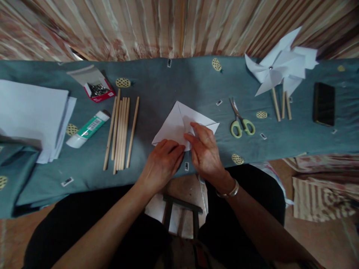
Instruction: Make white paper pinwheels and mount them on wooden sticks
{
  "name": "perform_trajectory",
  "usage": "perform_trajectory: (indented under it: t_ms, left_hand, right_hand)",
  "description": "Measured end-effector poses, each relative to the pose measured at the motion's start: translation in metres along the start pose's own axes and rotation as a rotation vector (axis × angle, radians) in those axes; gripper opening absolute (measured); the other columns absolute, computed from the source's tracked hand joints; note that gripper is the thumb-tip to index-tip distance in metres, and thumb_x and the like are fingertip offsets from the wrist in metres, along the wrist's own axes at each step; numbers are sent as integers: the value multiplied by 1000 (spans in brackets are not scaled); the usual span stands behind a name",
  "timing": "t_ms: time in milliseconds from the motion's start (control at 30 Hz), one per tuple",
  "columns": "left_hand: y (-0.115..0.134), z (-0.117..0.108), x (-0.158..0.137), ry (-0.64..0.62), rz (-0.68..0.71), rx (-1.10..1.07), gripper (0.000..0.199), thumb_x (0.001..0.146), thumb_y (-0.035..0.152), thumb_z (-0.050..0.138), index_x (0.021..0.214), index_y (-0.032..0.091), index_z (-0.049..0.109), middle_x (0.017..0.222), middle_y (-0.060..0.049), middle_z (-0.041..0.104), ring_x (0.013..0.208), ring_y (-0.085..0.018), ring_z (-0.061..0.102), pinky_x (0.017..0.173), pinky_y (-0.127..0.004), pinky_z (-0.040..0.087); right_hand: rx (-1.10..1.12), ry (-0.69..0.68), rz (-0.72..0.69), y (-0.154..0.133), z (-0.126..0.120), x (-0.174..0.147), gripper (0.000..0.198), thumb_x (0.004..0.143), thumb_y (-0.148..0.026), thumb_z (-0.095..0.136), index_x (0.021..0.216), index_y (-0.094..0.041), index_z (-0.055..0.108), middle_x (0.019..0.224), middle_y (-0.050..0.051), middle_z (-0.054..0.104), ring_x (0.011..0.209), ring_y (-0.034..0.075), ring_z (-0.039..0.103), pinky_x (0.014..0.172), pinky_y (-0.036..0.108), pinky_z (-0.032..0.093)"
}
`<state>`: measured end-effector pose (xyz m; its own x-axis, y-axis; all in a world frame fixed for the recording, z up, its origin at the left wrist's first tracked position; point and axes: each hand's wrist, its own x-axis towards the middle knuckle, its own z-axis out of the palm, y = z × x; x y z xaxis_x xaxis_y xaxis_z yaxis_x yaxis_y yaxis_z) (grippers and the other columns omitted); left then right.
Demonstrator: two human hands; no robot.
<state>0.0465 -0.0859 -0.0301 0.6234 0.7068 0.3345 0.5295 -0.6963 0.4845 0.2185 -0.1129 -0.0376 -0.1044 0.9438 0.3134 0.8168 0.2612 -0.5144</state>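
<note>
A white square of paper (171, 125) with cuts running in from its corners lies on the cloth in front of me. My left hand (164, 162) has its fingers bent together on the paper's near left edge, gripping it there. At the paper's middle, my right hand (206, 153) holds a curled part of the sheet between thumb and fingers; its palm partly hides the near right side. Right of the paper rest scissors (238, 119) with green handles, blades slightly apart. Several wooden sticks (122, 134) lie to the left.
A glue tube (89, 129), an open red-and-white box (98, 89) of small metal pieces and a stack of white paper (30, 116) are at left. Finished paper pinwheels (280, 67) on sticks and a dark phone (324, 104) lie at right. A curtain (174, 30) hangs behind the table.
</note>
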Motion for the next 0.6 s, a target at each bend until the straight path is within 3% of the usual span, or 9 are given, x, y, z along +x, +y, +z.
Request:
perform_trajectory:
  t_ms: [267,400,600]
  left_hand:
    - [-1,1,1,-10,5,37,16,95,17,50,95,15,66,94,-9,64,86,-21,59,76,-36,56]
    - [-2,0,1,-33,1,59,13,95,17,52,94,15,66,94,-8,64,86,-21,60,76,-36,56]
    - [0,-2,2,-49,31,76,14,94,15,53,99,13,65,98,-10,66,89,-23,61,78,-38,56]
  right_hand:
    - [85,-35,64,3,-10,4,35,91,-10,44,111,-23,70,148,7,52,138,28,45,113,54,40]
    - [208,11,87,16,-20,13,41,93,-14,40,122,-27,66,146,4,54,136,23,50,113,51,42]
    - [-62,91,127,39,-22,27,43,93,-22,43,133,-18,59,140,14,59,135,31,50,112,57,40]
